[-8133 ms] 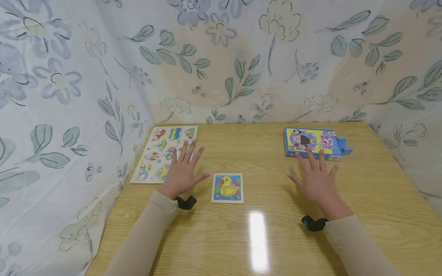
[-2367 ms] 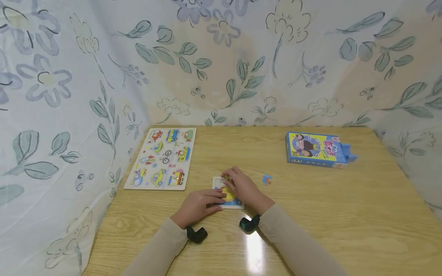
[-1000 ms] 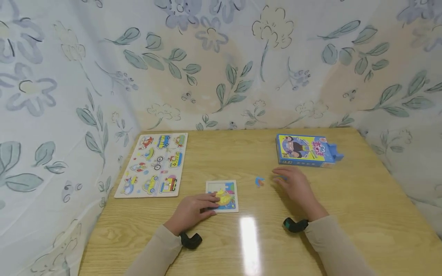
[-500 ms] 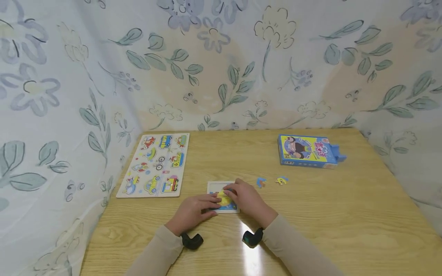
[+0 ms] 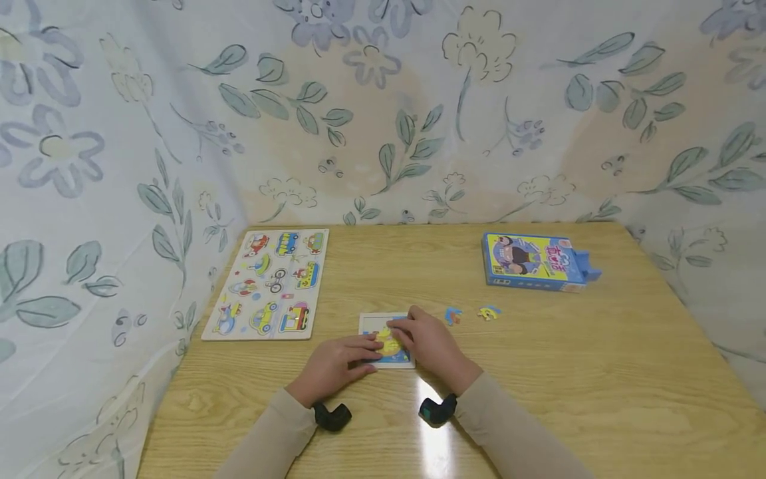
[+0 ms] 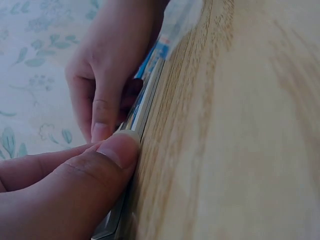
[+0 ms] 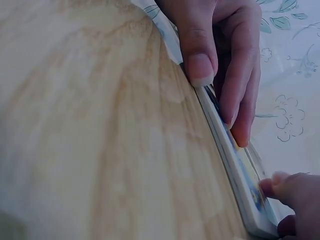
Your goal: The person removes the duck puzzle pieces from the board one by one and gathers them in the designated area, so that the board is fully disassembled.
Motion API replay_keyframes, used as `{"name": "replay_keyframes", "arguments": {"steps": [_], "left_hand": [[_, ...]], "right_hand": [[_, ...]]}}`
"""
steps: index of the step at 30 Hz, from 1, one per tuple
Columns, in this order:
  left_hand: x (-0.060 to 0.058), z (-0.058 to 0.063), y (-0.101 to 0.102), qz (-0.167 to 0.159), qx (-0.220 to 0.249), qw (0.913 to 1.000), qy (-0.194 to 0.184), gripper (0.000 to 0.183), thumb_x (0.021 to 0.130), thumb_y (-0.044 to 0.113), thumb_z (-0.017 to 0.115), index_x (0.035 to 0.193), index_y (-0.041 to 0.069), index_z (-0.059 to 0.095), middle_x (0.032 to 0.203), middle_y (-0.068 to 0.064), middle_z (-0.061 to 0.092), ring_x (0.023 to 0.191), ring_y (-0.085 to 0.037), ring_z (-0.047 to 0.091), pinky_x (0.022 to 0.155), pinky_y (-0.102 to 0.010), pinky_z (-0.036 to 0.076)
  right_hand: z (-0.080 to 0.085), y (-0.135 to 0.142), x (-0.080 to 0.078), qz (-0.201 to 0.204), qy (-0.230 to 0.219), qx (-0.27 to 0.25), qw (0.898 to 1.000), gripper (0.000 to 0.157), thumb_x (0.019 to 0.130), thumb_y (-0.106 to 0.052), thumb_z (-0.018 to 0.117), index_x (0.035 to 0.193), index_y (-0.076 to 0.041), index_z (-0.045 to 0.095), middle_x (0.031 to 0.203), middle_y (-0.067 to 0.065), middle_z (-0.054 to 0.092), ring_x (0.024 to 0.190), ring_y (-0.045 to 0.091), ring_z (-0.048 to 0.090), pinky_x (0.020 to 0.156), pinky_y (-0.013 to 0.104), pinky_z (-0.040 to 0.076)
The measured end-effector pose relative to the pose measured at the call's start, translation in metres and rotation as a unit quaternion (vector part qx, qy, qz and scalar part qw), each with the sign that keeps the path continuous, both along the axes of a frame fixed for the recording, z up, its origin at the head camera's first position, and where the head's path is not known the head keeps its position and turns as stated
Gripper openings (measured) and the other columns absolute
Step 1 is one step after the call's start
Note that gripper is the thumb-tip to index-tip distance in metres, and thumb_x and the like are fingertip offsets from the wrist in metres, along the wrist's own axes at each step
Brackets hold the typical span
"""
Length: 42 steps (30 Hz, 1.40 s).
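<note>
At lower centre of the head view, the duck puzzle [image 5: 396, 358] lies flat on the worktop [image 5: 538, 386]. The left hand [image 5: 338, 362] rests relaxed fingers across its left part; the right hand's [image 5: 432, 342] fingers bend close together over its upper right, whether pinching a piece I cannot tell. Too light a left press could let the frame slide; a rightward sweep could knock the blue-and-orange piece [image 5: 457, 318] just beside the right knuckles.
</note>
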<state>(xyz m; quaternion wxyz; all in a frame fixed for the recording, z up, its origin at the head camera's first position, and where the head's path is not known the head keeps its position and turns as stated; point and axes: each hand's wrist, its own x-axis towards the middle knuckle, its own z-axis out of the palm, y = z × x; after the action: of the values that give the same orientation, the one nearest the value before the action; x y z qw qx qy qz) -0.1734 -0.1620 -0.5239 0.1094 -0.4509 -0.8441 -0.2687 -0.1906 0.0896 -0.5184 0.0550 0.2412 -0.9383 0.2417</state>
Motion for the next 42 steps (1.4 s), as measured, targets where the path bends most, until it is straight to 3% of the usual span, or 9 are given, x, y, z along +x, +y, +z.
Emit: {"name": "replay_keyframes", "arguments": {"steps": [7, 14, 20, 28, 33, 38, 42], "left_hand": [[0.000, 0.002, 0.000, 0.000, 0.001, 1.0000, -0.006, 0.028, 0.090, 0.019, 0.085, 0.117, 0.013, 0.081, 0.132, 0.000, 0.071, 0.128, -0.018, 0.064, 0.102, -0.035, 0.054], [0.000, 0.003, 0.001, 0.001, -0.008, 0.9998, -0.020, 0.028, 0.092, 0.021, 0.083, 0.119, 0.013, 0.081, 0.134, 0.001, 0.071, 0.130, -0.017, 0.062, 0.103, -0.035, 0.053], [0.001, 0.002, 0.000, -0.002, -0.006, 0.9997, -0.023, 0.027, 0.093, 0.021, 0.083, 0.119, 0.014, 0.081, 0.134, 0.002, 0.070, 0.131, -0.015, 0.061, 0.104, -0.034, 0.053], [0.000, 0.001, 0.000, -0.001, -0.010, 0.9996, -0.026, 0.027, 0.094, 0.022, 0.082, 0.120, 0.015, 0.080, 0.135, 0.004, 0.069, 0.131, -0.015, 0.061, 0.104, -0.034, 0.053], [0.000, 0.001, 0.004, -0.003, -0.011, 0.9993, -0.036, 0.027, 0.094, 0.023, 0.081, 0.120, 0.016, 0.080, 0.136, 0.004, 0.069, 0.132, -0.015, 0.060, 0.104, -0.037, 0.053], [0.003, -0.001, 0.005, -0.007, -0.014, 0.9991, -0.041, 0.027, 0.095, 0.024, 0.081, 0.121, 0.015, 0.080, 0.137, 0.002, 0.069, 0.133, -0.016, 0.060, 0.104, -0.039, 0.053], [0.003, -0.001, 0.004, -0.006, -0.003, 0.9997, -0.022, 0.025, 0.091, 0.021, 0.084, 0.116, 0.015, 0.082, 0.134, 0.002, 0.071, 0.131, -0.019, 0.061, 0.106, -0.039, 0.052]], "right_hand": [[0.001, -0.001, -0.002, -0.002, 0.011, -0.006, 1.000, 0.020, 0.105, -0.023, 0.067, 0.120, -0.014, 0.077, 0.087, -0.004, 0.053, 0.062, 0.006, 0.044, 0.056, 0.023, 0.043], [-0.001, -0.001, -0.001, -0.002, 0.007, 0.006, 1.000, 0.026, 0.105, -0.023, 0.067, 0.129, -0.015, 0.076, 0.087, -0.003, 0.051, 0.062, 0.006, 0.042, 0.055, 0.024, 0.042], [0.001, -0.003, -0.001, -0.017, 0.009, 0.007, 1.000, 0.020, 0.104, -0.024, 0.069, 0.119, -0.014, 0.077, 0.088, -0.004, 0.053, 0.062, 0.007, 0.044, 0.056, 0.024, 0.043], [0.003, -0.002, -0.002, -0.027, -0.029, -0.017, 0.999, 0.027, 0.102, -0.025, 0.072, 0.127, -0.015, 0.065, 0.121, 0.008, 0.054, 0.057, 0.009, 0.049, 0.051, 0.024, 0.046], [0.001, 0.005, 0.001, -0.017, -0.002, -0.037, 0.999, 0.028, 0.099, -0.022, 0.077, 0.125, -0.014, 0.068, 0.122, 0.004, 0.059, 0.071, 0.011, 0.057, 0.061, 0.026, 0.051], [0.024, 0.023, 0.007, -0.033, 0.072, -0.065, 0.995, 0.032, 0.091, -0.024, 0.085, 0.119, -0.012, 0.076, 0.115, 0.005, 0.066, 0.100, 0.023, 0.065, 0.079, 0.039, 0.058], [0.046, 0.067, 0.006, -0.061, 0.078, -0.106, 0.989, 0.033, 0.089, -0.021, 0.086, 0.117, -0.006, 0.078, 0.113, 0.010, 0.067, 0.102, 0.030, 0.065, 0.082, 0.046, 0.059]]}}
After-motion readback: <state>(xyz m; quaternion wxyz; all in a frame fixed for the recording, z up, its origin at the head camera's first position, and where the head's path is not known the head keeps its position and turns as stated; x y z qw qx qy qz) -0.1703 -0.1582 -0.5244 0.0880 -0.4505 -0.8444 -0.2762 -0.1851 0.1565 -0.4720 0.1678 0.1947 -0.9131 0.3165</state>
